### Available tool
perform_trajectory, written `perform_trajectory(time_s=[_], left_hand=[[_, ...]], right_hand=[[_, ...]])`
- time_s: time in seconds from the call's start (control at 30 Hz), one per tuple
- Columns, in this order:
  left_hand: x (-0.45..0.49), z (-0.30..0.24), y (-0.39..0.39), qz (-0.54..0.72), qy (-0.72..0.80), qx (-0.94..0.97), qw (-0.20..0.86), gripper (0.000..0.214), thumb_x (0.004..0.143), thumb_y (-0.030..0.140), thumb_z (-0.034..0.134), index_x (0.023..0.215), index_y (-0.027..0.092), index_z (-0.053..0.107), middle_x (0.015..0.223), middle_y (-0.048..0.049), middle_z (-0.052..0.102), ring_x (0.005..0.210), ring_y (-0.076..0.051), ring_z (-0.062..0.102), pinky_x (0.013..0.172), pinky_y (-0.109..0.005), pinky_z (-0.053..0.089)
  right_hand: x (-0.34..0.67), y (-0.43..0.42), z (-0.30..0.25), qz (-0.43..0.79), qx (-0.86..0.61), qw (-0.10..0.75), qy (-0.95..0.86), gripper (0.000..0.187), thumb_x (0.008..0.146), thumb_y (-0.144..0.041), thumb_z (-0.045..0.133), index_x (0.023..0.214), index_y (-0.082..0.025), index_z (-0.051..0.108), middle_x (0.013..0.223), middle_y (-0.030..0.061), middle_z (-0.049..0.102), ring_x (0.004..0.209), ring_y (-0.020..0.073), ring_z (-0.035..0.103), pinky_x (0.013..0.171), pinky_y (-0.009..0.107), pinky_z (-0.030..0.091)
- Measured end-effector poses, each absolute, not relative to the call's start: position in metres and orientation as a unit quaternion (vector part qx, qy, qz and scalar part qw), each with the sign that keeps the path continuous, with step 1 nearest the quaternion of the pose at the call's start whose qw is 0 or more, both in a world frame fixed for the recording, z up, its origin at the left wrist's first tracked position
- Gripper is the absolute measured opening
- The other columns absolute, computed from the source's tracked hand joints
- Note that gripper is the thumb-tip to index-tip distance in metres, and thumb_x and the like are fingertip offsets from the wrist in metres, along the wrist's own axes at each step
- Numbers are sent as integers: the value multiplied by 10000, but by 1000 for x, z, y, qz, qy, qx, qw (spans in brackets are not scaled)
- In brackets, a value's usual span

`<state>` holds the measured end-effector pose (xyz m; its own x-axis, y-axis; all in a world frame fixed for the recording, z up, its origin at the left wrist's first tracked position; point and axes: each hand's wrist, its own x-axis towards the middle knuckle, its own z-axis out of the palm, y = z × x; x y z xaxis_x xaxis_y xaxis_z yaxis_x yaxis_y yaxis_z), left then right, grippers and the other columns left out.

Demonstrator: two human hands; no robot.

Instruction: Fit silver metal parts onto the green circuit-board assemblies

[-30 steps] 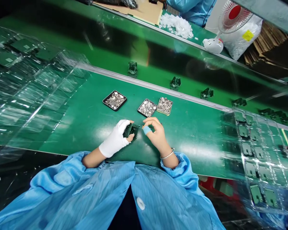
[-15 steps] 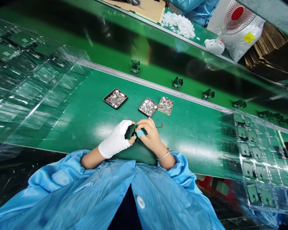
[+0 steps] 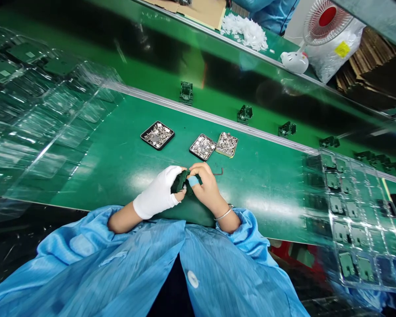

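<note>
My left hand (image 3: pixel 158 192), in a white glove with bare fingertips, is closed around a green circuit board (image 3: pixel 181 180) held above the table near my body. At the board's right edge is my right hand (image 3: pixel 205 185), its fingers bent in a pinch, with a blue wrap on one finger. What lies between those fingertips is hidden. Beyond my hands are a black tray (image 3: pixel 157 135) of small shiny metal parts, a second such tray (image 3: pixel 202 147) and a yellowish tray (image 3: pixel 226 145). A small L-shaped hex key (image 3: pixel 219 171) lies right of my right hand.
Clear plastic blister trays (image 3: pixel 53 119) spread over the left side; another blister tray (image 3: pixel 356 237) holding boards stands at right. Past a metal rail (image 3: pixel 211 117), several board assemblies (image 3: pixel 186 91) sit on a green strip. A fan (image 3: pixel 326 22) and white scraps (image 3: pixel 244 33) are at the back.
My right fingers have shifted slightly at the board's edge, and the board has turned a little in my left hand. The view has moved slightly; the trays stay in place.
</note>
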<state>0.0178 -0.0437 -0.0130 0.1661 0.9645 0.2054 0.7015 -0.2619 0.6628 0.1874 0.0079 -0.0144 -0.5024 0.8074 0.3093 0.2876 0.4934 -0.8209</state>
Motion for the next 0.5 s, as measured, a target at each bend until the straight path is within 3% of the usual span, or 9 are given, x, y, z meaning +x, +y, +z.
perform_trajectory(time_s=[0.1,0.27,0.5], left_hand=[[18,-8,-43,309,570,724,236,435,795,316,527,1199,158,492,1142,-126,606,1073,-267,597,956,-409,492],[25,-9,-38,328,588,707,214,388,825,222,445,1200,151,516,1251,-132,593,1200,-247,556,1045,-390,438],[24,-7,-28,303,598,728,148,265,832,225,446,1024,164,618,1040,-98,696,961,-239,652,870,-370,513]], right_hand=[[186,9,-14,384,-354,362,-772,80,852,-176,462,840,-231,520,974,62,599,982,189,581,911,364,472],[185,9,-15,371,-370,378,-763,68,839,-172,493,839,-227,532,945,52,611,960,185,587,915,360,470],[184,6,-17,366,-356,398,-762,70,833,-167,493,845,-229,523,921,43,615,930,188,591,894,371,470]])
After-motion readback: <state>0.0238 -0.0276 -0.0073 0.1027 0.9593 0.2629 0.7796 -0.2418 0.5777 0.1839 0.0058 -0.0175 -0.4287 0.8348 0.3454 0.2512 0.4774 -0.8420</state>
